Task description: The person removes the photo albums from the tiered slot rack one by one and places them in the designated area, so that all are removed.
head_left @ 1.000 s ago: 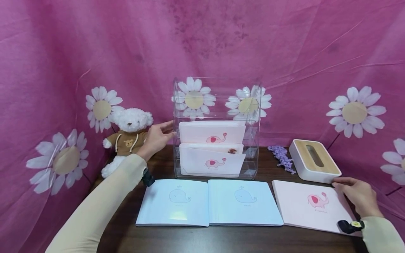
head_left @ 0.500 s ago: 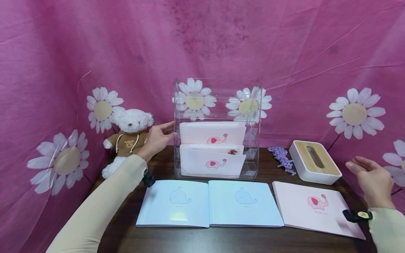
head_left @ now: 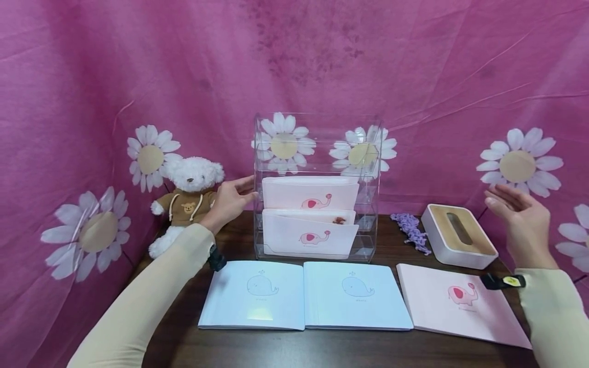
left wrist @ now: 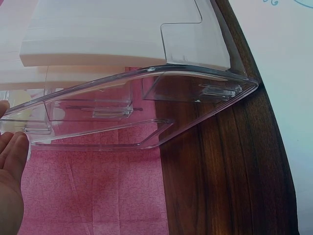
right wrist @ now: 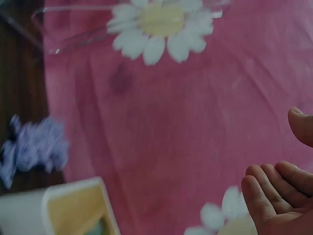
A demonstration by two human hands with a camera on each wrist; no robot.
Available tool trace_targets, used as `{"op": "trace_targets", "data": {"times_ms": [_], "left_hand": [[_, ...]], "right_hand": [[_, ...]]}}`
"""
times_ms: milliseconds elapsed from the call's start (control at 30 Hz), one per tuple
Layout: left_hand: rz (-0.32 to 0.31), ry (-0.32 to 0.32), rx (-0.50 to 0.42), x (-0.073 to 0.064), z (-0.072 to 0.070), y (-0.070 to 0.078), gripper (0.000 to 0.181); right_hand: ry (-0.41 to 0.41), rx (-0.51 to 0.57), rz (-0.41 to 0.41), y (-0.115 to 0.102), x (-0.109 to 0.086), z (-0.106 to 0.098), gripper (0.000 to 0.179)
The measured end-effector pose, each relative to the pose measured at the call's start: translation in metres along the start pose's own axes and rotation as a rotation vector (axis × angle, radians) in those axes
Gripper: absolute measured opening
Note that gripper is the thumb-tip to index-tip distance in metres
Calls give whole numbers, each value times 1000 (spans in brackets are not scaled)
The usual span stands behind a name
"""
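the clear rack [head_left: 317,170] stands upright on the dark wooden table [head_left: 340,350], behind two pale blue whale booklets [head_left: 252,314]; it is glossy, see-through and stepped in tiers, with pale pink elephant booklets [head_left: 285,236] in its lower part. the left hand [head_left: 230,202] touches its left side with mostly straight fingers. the right hand [head_left: 525,220] is raised near the tissue box [head_left: 476,244], fingers loosely extended, holding nothing.

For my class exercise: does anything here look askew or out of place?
The pink elephant booklet at far right lies askew: its near edge slants out of line with the blue whale booklets. In the clear rack, the top edge of the front booklet dips rightward, baring a dark red mark.
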State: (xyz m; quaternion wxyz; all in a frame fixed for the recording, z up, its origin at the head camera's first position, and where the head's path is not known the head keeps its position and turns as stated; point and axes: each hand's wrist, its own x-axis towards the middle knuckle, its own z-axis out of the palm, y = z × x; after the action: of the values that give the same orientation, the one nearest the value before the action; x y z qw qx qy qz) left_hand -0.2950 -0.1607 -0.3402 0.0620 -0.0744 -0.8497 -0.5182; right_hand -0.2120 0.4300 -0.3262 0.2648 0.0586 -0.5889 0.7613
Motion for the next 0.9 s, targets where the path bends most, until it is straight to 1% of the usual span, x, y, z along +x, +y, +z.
{"op": "trace_targets", "data": {"times_ms": [67, 133, 267, 400, 567, 667, 800, 900], "left_hand": [[0, 4, 2, 0, 0, 0, 56], [-2, 3, -1, 0, 0, 0, 56], [-12, -3, 0, 0, 0, -1, 56], [-6, 0, -2, 0, -1, -1, 56], [0, 2, 7, -1, -1, -2, 56], [0, -1, 4, -1, -1, -2, 56], [-7, -6, -11, 0, 0, 0, 57], [-13, -8, -10, -1, 0, 0, 57]], "right_hand": [[-38, 30, -33, -2, 5, 14, 39], [-66, 27, -59, -5, 10, 26, 40], [-120, 46, -98, -10, 17, 51, 41], [-191, 99, -130, -14, 24, 77, 42], [-272, 120, -153, -16, 29, 107, 44], [-304, 105, -159, -17, 31, 123, 44], [-334, 81, -151, -18, 33, 139, 44], [-352, 88, -151, -18, 34, 149, 45]]}}
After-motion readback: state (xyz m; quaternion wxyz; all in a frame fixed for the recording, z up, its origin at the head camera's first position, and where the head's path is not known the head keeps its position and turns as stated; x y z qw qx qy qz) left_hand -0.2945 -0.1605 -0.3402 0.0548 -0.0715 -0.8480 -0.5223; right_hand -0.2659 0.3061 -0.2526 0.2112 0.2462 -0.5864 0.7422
